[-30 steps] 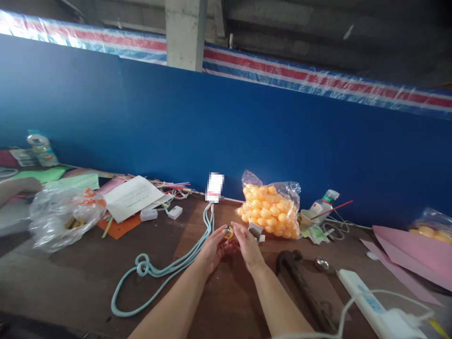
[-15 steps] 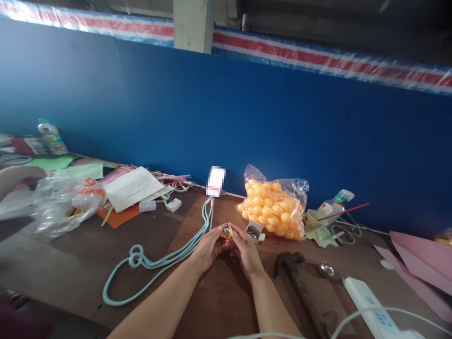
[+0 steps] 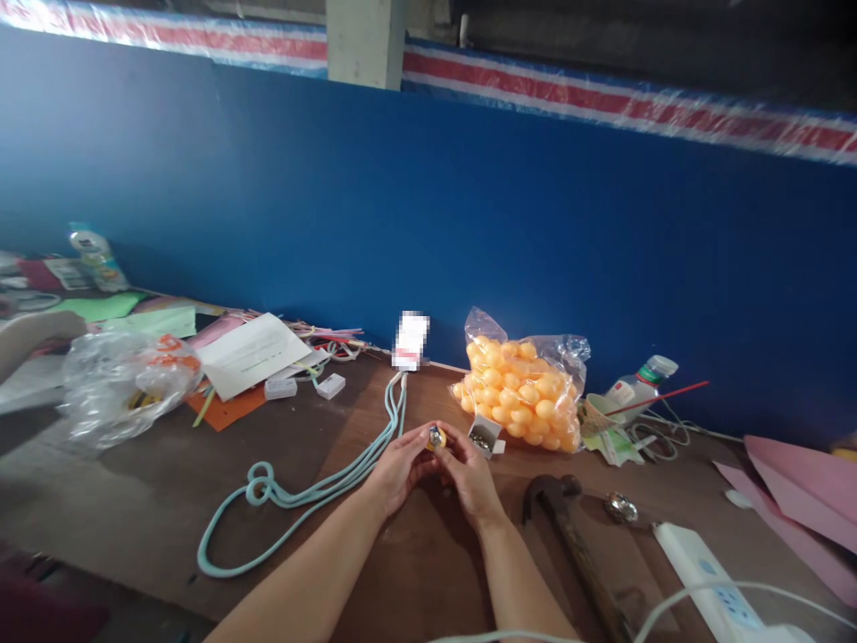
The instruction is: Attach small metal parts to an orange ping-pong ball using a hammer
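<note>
Between the fingertips of both hands is a small orange ball with a shiny metal piece [image 3: 436, 438] facing up. My left hand [image 3: 396, 469] grips it from the left, fingers curled. From the other side, the thumb and fingers of my right hand [image 3: 469, 473] close on it. What the metal piece is cannot be made out. Just behind my right hand stands a small open box [image 3: 483, 433] with shiny metal bits inside. A clear plastic bag [image 3: 519, 393] full of orange balls lies behind that box.
A claw hammer [image 3: 569, 536] lies right of my right arm, near a shiny metal object [image 3: 621, 507] and a white power strip [image 3: 710, 580]. Light-blue cord [image 3: 314, 496] loops at left. Another person's arm [image 3: 33, 330] reaches in by a plastic bag [image 3: 130, 384].
Both hands still hold the ball at nearly the same spot. The ball and metal piece have tilted slightly, and the camera view has shifted a little.
</note>
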`<action>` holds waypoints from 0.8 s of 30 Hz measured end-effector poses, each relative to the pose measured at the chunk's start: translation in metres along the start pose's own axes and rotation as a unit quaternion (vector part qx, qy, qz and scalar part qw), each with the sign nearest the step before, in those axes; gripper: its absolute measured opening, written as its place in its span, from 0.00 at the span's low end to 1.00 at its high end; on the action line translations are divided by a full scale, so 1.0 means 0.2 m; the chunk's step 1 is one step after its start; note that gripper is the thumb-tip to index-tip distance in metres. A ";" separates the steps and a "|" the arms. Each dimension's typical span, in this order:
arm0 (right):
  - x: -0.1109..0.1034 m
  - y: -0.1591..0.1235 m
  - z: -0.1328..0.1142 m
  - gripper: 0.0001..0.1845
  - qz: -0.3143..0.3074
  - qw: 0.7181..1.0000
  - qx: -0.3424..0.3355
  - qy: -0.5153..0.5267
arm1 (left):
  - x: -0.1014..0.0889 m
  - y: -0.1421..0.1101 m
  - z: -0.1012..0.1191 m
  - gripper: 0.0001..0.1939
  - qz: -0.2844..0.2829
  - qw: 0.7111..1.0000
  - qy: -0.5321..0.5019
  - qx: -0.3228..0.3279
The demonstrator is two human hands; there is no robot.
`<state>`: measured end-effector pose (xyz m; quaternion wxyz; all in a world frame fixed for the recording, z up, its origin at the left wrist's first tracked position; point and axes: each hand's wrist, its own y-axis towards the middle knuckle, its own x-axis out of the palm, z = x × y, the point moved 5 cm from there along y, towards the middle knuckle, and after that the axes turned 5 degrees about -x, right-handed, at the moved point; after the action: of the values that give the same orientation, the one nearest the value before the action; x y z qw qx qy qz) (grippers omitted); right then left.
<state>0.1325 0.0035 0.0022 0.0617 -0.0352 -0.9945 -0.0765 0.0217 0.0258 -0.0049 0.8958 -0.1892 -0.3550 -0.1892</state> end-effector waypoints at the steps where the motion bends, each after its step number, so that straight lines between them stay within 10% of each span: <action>1: 0.00 0.00 0.00 0.26 0.002 1.000 -0.003 -0.006 | 0.00 0.00 0.00 0.14 -0.001 1.000 0.001 0.001; 24: -0.01 0.00 0.00 0.23 0.010 1.000 -0.009 -0.022 | -0.01 0.02 -0.01 0.15 0.007 1.000 0.019 0.018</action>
<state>0.1337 0.0038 0.0011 0.0405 -0.0469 -0.9946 -0.0836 0.0237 0.0276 -0.0090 0.9071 -0.1719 -0.3397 -0.1797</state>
